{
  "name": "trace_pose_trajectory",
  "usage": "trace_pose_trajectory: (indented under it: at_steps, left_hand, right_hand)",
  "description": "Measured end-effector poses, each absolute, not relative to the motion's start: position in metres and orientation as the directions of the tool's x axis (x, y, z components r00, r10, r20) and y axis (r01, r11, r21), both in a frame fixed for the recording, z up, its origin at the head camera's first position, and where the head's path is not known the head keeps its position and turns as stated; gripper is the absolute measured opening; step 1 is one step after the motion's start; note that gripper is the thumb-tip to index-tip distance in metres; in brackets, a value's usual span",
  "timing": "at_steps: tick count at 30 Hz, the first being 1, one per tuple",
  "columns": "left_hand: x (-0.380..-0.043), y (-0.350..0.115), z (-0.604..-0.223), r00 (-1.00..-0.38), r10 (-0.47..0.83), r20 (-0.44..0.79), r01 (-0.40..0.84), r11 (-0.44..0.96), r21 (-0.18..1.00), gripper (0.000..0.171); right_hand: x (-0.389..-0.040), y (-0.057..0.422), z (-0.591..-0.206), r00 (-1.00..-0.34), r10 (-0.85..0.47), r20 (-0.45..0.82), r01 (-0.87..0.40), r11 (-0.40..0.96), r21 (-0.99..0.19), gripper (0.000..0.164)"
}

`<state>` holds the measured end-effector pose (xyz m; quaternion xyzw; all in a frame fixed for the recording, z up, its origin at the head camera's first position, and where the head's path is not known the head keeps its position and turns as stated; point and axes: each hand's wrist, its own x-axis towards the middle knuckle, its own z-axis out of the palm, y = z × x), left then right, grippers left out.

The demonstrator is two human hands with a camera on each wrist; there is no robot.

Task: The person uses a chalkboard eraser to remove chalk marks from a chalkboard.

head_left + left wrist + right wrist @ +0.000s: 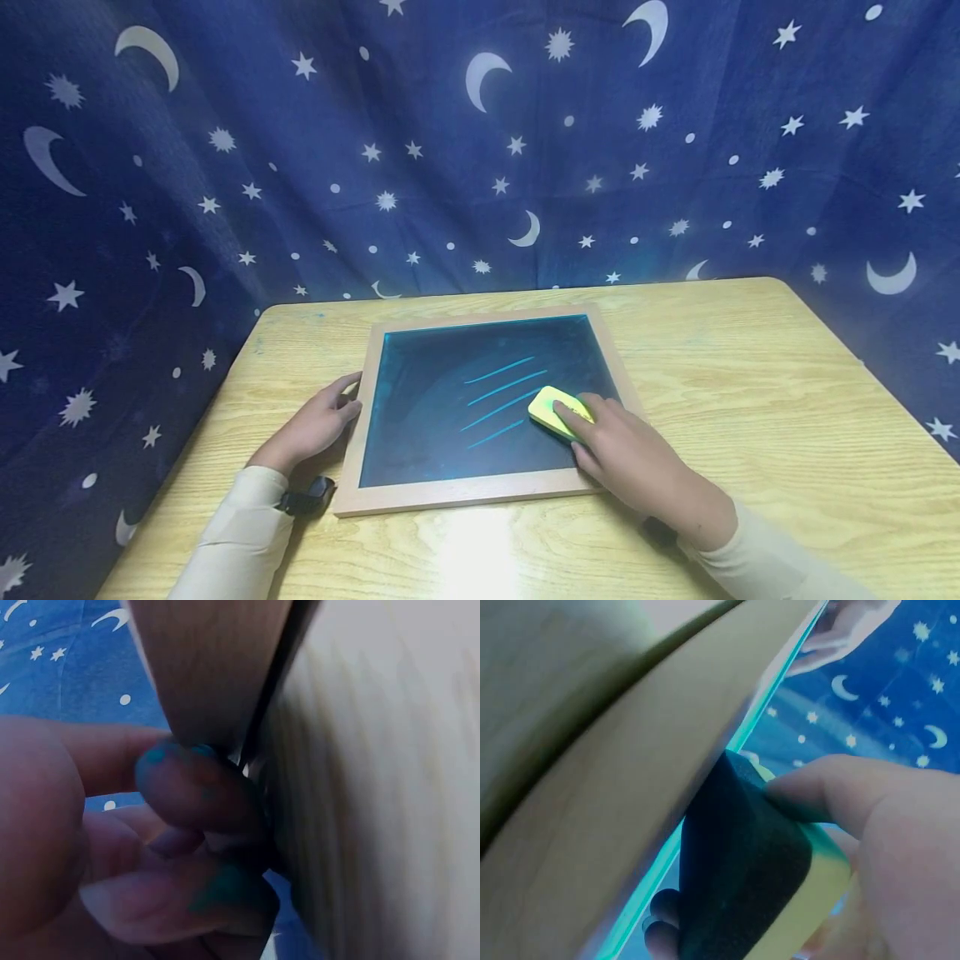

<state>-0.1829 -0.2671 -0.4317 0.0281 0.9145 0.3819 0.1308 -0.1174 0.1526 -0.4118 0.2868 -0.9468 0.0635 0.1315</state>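
Observation:
A small blackboard in a light wooden frame lies on the table, with several slanting blue chalk lines across its middle. My right hand grips a yellow eraser at the right ends of these lines, its index finger laid along the top. In the right wrist view the eraser's dark felt side faces the board, close beside the frame. At the left edge of the frame, my left hand rests its fingertips against the wood. Blue chalk dust marks those fingertips.
The wooden table has rounded back corners. A dark blue curtain with moons and stars hangs behind and at both sides. Faint blue smudges show near the table's back left edge. A dark wrist device sits at the left sleeve.

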Motion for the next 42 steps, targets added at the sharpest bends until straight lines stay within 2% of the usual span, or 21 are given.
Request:
trace_pose_trajectory:
  at_steps: [8,13,42]
  left_hand:
    - [-0.181,-0.265,-0.429,-0.959,0.166,-0.231,-0.060,0.676,0.734,0.058]
    - [-0.181,-0.264,-0.430,-0.957,0.188,-0.221,-0.044,0.660,0.750,0.058]
    - [-0.183,-0.263,-0.433,-0.951,0.220,-0.216,-0.011,0.676,0.737,0.058]
  right_hand:
    - [-0.128,0.167,-0.409,-0.859,-0.452,0.240,-0.480,0.875,-0.067,0.052]
    - [-0.130,0.170,-0.408,-0.872,-0.427,0.237,-0.454,0.888,-0.072,0.052]
    - [-0.134,0.175,-0.406,-0.865,-0.435,0.251,-0.464,0.884,-0.065,0.049]
